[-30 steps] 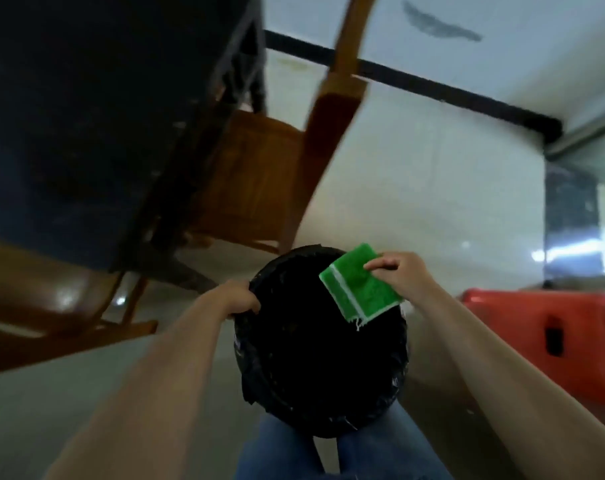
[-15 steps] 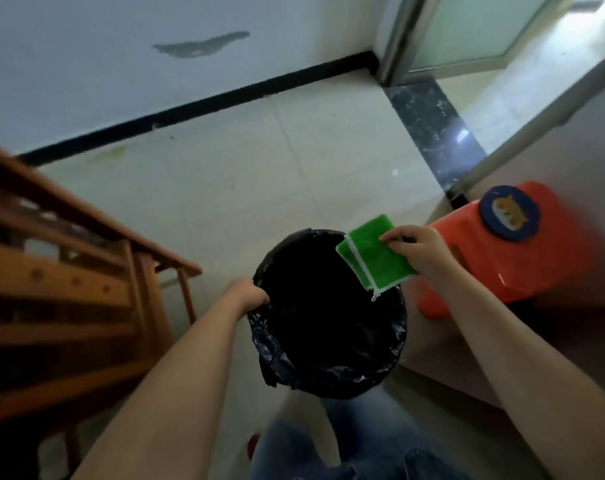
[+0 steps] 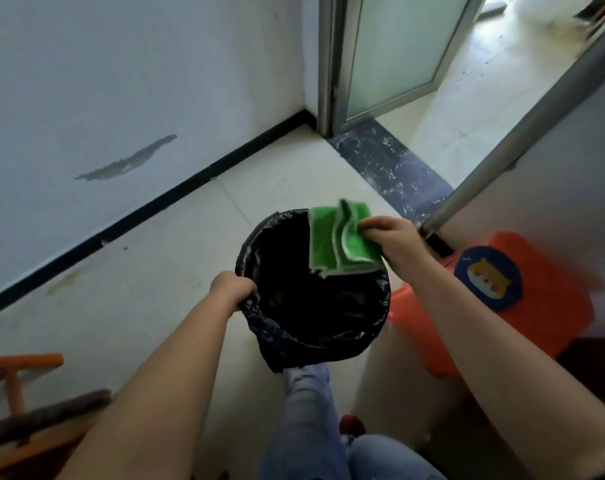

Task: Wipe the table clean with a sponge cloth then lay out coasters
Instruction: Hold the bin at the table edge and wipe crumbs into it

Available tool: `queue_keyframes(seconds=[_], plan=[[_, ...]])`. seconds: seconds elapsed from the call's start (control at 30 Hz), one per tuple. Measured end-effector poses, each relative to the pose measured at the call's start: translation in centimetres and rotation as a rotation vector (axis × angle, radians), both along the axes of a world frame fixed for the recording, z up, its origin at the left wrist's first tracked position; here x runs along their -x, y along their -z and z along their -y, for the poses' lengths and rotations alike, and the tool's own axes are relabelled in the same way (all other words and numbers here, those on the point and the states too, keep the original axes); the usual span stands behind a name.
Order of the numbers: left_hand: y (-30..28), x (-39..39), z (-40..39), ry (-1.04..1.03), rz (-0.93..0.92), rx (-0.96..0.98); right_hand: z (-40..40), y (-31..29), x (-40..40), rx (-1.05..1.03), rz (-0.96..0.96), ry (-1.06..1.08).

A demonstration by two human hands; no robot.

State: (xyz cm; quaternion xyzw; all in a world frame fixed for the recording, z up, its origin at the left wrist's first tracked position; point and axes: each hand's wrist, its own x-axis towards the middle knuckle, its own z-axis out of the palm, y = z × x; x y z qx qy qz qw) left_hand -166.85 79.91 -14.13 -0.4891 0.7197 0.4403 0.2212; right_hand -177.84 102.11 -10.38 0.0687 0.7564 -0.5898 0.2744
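A pale tiled floor point(image 3: 266, 188) runs to a white wall point(image 3: 103, 81) with a black skirting. An orange stool point(image 3: 522, 299) stands just right of a bin lined with a black bag point(image 3: 311, 306). The left hand point(image 3: 230, 287) is closed on the bag's left rim. The right hand point(image 3: 391, 239) pinches a folded green sponge cloth point(image 3: 339, 242) above the bin's far right rim.

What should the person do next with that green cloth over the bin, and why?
Probably give the green sponge cloth a small shake over the bin. The right hand pinches it by one edge so it hangs above the bin's open, black-lined mouth, and the left hand grips the rim to steady it, so any crumbs would likely fall inside.
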Motion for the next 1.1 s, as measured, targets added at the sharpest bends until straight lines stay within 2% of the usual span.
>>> queue_keyframes(seconds=[0.03,0.1,0.23,0.33,0.4,0.6,0.7,0.83,0.9,1.1], plan=[[-0.1,1.7,0.8,-0.018,-0.010,-0.006,1.0,-0.1,0.9,-0.084,-0.011,-0.034],[-0.3,6.4,3.0,0.010,-0.030,-0.019,2.9,0.6,4.4,-0.187,-0.014,0.049],[-0.3,16.1,7.4,0.112,-0.026,0.021,5.3,1.0,12.1,-0.120,0.068,0.181],[-0.1,22.9,10.2,0.192,-0.008,0.077,7.3,0.4,17.4,-0.198,0.036,0.178],[0.2,26.3,11.6,0.229,0.009,0.111,8.7,0.0,20.8,-0.116,0.039,0.217],[2.3,38.3,16.0,0.178,0.017,0.148,14.0,0.7,33.3,-0.120,0.018,0.226],[3.3,42.9,17.8,0.176,0.040,0.166,16.4,2.1,39.2,-0.223,-0.008,0.149],[5.9,49.6,20.9,0.123,0.086,0.175,20.0,3.6,47.9,-0.383,-0.137,-0.164],[7.6,52.5,22.3,0.089,0.103,0.170,21.8,4.5,51.5,-0.436,-0.167,-0.248],[15.0,60.8,25.9,-0.019,0.139,0.089,26.2,10.7,59.0,-0.486,-0.153,-0.176]])
